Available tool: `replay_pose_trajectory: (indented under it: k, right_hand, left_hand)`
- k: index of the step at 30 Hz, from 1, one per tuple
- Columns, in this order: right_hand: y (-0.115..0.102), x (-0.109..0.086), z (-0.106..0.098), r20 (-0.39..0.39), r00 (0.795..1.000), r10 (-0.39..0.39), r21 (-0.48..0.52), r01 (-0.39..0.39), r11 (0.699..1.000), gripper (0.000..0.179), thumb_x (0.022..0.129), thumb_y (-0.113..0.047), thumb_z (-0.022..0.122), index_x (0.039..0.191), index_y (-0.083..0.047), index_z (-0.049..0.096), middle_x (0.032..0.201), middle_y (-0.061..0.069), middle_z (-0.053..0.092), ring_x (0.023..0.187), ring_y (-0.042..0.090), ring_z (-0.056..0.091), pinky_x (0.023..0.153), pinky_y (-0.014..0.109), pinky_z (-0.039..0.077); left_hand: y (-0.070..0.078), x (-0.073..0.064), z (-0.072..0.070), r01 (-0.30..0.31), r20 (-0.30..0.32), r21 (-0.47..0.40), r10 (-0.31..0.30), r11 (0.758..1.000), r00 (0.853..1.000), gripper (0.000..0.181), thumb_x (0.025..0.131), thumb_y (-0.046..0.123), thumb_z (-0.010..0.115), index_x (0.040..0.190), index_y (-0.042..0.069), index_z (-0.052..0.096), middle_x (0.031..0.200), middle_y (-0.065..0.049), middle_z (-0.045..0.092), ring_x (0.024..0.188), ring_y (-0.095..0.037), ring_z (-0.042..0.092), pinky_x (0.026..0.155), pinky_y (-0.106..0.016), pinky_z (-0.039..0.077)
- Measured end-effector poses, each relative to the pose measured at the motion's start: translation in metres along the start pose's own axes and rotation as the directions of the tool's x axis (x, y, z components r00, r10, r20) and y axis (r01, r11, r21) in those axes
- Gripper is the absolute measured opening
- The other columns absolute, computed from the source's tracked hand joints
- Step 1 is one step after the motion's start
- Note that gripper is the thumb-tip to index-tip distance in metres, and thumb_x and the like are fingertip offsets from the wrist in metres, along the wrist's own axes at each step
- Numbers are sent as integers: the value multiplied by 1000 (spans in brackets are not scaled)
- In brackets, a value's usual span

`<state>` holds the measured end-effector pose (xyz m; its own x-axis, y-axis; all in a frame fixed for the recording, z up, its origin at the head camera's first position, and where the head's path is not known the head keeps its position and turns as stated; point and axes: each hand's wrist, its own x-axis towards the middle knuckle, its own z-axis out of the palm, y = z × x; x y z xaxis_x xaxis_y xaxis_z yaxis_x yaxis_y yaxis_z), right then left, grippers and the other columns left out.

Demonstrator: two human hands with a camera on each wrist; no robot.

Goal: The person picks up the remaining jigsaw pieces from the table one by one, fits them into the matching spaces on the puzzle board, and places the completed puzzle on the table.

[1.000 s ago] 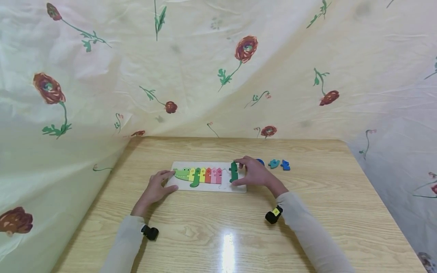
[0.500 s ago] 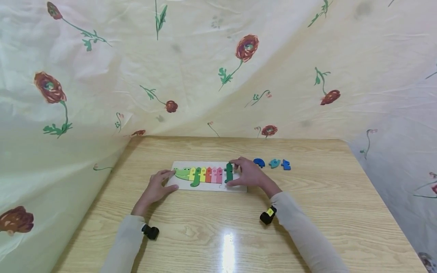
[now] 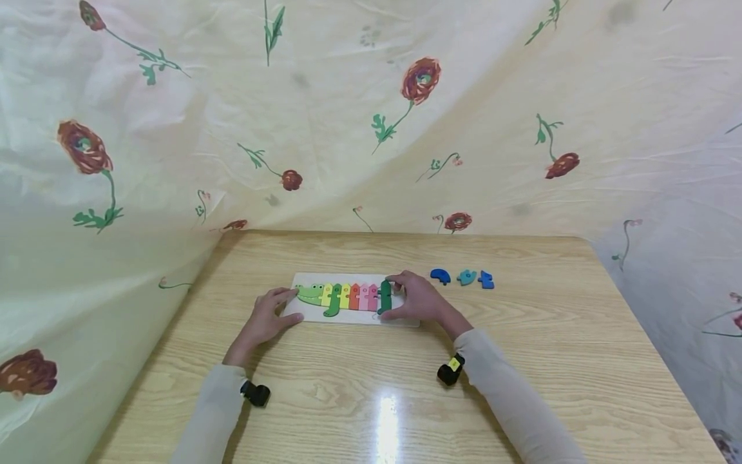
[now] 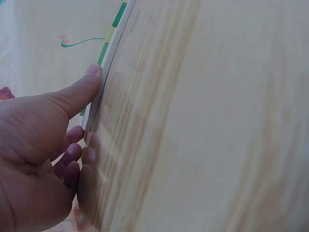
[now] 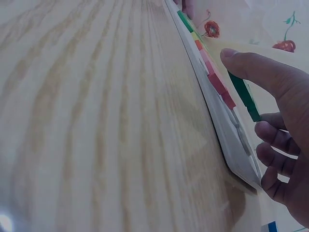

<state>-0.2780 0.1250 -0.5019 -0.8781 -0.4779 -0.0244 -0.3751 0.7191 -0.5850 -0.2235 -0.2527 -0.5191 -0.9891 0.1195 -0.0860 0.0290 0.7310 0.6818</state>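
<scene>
White board (image 3: pixel 350 318): we see a green crocodile head (image 3: pixel 310 294) at its left end, then yellow, green, yellow, orange and two pink pieces (image 3: pixel 368 299) laid in a row.
Dark green piece (image 3: pixel 386 297): tilted over the board, just beside the row's right end; the right wrist view shows us a gap beneath it.
Right hand (image 3: pixel 423 297): fingers partly closed, pinching the dark green piece by its ends.
Left hand (image 3: pixel 266 318): fingers spread apart, resting on the board's left end.
Blue pieces (image 3: pixel 466 278): we count three on the table (image 3: pixel 324 367), beyond the board's right end.
Since a second ago: the dark green piece has shifted left; the curved blue piece, half hidden then, now shows whole.
</scene>
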Motion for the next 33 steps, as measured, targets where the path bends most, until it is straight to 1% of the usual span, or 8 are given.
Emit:
replay_pose_trajectory:
  k: [4, 14, 21, 26, 33]
  right_hand:
    - [-1, 0, 2, 8, 1000, 8, -4, -8, 1000, 99, 70, -62, 88, 148, -11, 55, 114, 2, 59, 102, 21, 53, 94, 41, 51]
    - [0, 2, 6, 4, 1000, -17, -31, 17, 999, 101, 68, -65, 87, 146, -9, 56, 111, 1, 60, 98, 19, 53, 90, 38, 51]
    - [1, 2, 9, 9, 1000, -14, -50, 15, 999, 101, 69, -64, 87, 147, -9, 56, 111, 0, 59, 97, 19, 53, 87, 37, 51]
    - [1, 3, 10, 15, 1000, -25, -60, 26, 998, 100, 69, -63, 88, 146, -8, 56, 106, -2, 56, 94, 17, 51, 83, 34, 49]
    - [-1, 3, 11, 15, 1000, -14, -56, 14, 998, 98, 68, -62, 89, 145, -9, 57, 105, -2, 56, 94, 17, 51, 82, 34, 48]
  left_hand:
    - [0, 1, 0, -3, 1, -4, 3, 1000, 1000, 68, 93, 29, 77, 153, 14, 48, 159, -21, 36, 142, -43, 29, 115, -64, 29]
    - [-1, 0, 0, -10, -4, -16, 10, 1000, 1000, 68, 93, 28, 78, 153, 14, 49, 159, -21, 36, 142, -43, 27, 115, -65, 28]
    - [-2, 0, 0, -7, 0, -20, 7, 1000, 1000, 68, 93, 29, 77, 153, 15, 49, 159, -21, 35, 142, -43, 26, 115, -65, 28]
    - [-2, 0, 0, -10, 1, -18, 10, 1000, 1000, 69, 92, 30, 78, 153, 14, 49, 159, -21, 36, 142, -43, 27, 115, -65, 28]
    - [-2, 0, 0, -10, 1, -18, 10, 1000, 1000, 68, 92, 29, 78, 153, 14, 49, 159, -22, 36, 142, -43, 27, 115, -65, 29]
